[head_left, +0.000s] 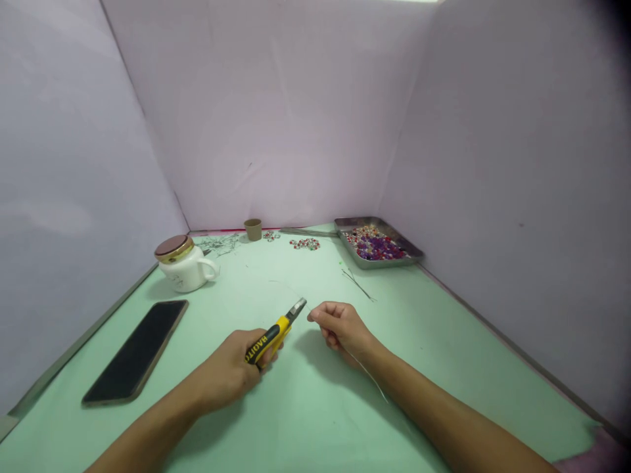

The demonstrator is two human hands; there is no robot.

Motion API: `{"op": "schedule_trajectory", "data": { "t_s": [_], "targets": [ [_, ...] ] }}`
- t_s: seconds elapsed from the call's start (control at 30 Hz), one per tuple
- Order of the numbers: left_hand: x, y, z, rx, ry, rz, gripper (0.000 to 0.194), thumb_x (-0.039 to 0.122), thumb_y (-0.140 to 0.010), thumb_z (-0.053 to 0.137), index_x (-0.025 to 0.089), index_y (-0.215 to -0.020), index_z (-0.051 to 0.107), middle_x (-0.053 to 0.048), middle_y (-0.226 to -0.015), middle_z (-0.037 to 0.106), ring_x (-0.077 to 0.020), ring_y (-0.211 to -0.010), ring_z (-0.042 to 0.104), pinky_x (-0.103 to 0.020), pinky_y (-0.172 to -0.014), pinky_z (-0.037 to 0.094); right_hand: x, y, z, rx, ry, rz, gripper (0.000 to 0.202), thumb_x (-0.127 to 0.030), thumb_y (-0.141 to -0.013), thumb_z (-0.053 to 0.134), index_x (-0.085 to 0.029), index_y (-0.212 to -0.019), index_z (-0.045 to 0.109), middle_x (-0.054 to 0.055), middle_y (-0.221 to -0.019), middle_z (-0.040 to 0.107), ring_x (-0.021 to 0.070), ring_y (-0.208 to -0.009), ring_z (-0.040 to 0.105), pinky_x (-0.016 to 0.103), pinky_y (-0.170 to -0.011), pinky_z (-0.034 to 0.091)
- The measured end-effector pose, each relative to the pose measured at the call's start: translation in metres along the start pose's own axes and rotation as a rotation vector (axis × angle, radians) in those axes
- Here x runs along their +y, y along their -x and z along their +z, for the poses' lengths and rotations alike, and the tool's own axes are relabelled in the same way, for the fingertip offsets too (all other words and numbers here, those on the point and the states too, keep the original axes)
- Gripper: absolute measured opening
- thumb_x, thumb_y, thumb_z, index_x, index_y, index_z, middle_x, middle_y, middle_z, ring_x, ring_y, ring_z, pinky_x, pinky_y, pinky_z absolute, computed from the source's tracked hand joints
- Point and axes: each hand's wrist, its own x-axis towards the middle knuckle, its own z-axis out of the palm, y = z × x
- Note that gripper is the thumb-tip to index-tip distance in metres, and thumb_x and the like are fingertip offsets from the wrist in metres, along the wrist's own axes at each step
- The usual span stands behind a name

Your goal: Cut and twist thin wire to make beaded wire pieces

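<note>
My left hand (239,368) is wrapped round the handles of yellow and black pliers (276,336), whose metal jaws point up and to the right. Just right of the jaw tips, my right hand (340,326) pinches a thin wire (373,380) between thumb and fingers. One end of the wire trails below the right wrist, and a fine length runs past the jaws to the upper left. Whether the jaws grip the wire is too small to tell. A twisted dark wire piece (358,284) lies beyond my right hand.
A phone (137,351) and a lidded white mug (187,269) are at the left. Toward the back stand wire pieces (221,244), a small brown cup (253,229), beaded rings (304,244) and long wires (308,232). A metal tray (389,263) of beads sits back right, near the wall.
</note>
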Motion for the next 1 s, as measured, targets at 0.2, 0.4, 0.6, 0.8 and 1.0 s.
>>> {"op": "schedule_trajectory", "data": {
  "t_s": [0.2,0.4,0.6,0.8,1.0],
  "targets": [
    [-0.004,-0.002,-0.007,0.176,-0.068,-0.053,0.019,0.007,-0.045,0.033,0.018,-0.059,0.039,0.004,-0.057,0.042,-0.0091,-0.051,0.032,-0.022,-0.046,0.023,-0.004,0.001,-0.004,-0.104,0.027,0.045,0.021,-0.033,-0.065,0.061,-0.013,-0.069,0.060,-0.005,-0.044,0.048,0.0018,-0.032,0.035,0.015,-0.032,0.026],
    [-0.003,-0.002,-0.025,0.285,-0.050,-0.118,0.031,0.009,-0.048,0.040,0.016,-0.075,0.053,0.002,-0.061,0.047,-0.0118,-0.055,0.040,-0.023,-0.048,0.026,-0.003,-0.003,-0.013,-0.187,0.128,0.055,0.018,-0.030,-0.062,0.063,-0.013,-0.063,0.059,-0.005,-0.042,0.049,0.0028,-0.032,0.037,0.015,-0.032,0.028],
    [0.005,0.000,-0.025,0.282,0.025,-0.156,0.030,0.006,-0.046,0.040,0.015,-0.070,0.055,0.003,-0.059,0.046,-0.0103,-0.053,0.037,-0.022,-0.047,0.024,-0.002,-0.003,-0.016,-0.271,0.175,0.013,0.018,-0.030,-0.065,0.061,-0.013,-0.064,0.059,-0.005,-0.043,0.049,0.0031,-0.032,0.037,0.015,-0.032,0.029],
    [0.000,-0.001,-0.023,0.180,-0.005,-0.109,0.022,0.006,-0.046,0.039,0.016,-0.063,0.048,0.004,-0.055,0.039,-0.0088,-0.050,0.031,-0.022,-0.045,0.020,-0.013,0.000,-0.026,-0.385,0.141,0.086,0.023,-0.032,-0.062,0.065,-0.012,-0.074,0.060,0.001,-0.059,0.058,0.0085,-0.048,0.052,0.021,-0.046,0.042],
    [-0.001,-0.002,-0.012,0.145,-0.059,-0.083,0.022,0.006,-0.046,0.036,0.017,-0.063,0.045,0.005,-0.054,0.035,-0.0086,-0.050,0.028,-0.022,-0.045,0.021,-0.011,-0.003,-0.023,-0.268,0.064,0.056,0.028,-0.035,-0.062,0.065,-0.013,-0.078,0.059,0.003,-0.070,0.058,0.0096,-0.055,0.052,0.023,-0.047,0.045]
  ]
}}
